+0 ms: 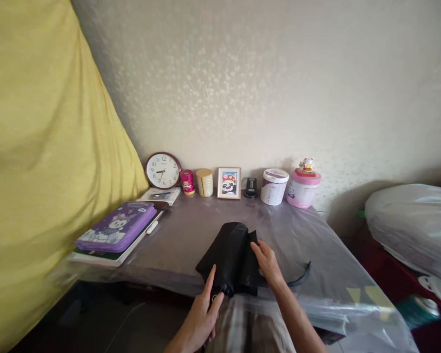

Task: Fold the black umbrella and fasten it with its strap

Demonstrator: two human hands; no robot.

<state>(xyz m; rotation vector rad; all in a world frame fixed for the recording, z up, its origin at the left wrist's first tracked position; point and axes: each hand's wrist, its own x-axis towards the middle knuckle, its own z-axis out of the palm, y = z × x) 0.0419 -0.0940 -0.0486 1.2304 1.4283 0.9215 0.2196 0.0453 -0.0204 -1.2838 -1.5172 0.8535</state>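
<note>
A black folding umbrella [231, 252] lies at the near edge of the tabletop [297, 230], its loose cloth panels fanned to both sides. The left hand [202, 316] holds its near end between thumb and index finger, the index finger stretched along the cloth and the other fingers curled underneath, partly hidden. The right hand [267, 260] pinches the edge of the right-hand panel, thumb on top. A dark strap [300, 278] curves over the tabletop just beside the right wrist; whether it joins the umbrella is hidden.

To the left, a purple zip case [117, 226] rests on a stack of books [123, 256], with a small white object [152, 227] at its side. Behind them lies a notebook [171, 197] with pens on it. A yellow curtain [55, 147] crowds that whole side.

Along the wall, left to right, stand a round clock [163, 170], a pink canister [187, 182], a beige canister [205, 183], a framed panda picture [229, 183], a small black device [250, 188], a white-and-purple tub [274, 187] and a pink-lidded tub [303, 190] bearing a lucky cat figurine [306, 165]. These are well apart from the umbrella. Beyond the right edge sits a plastic-covered bundle [415, 220].
</note>
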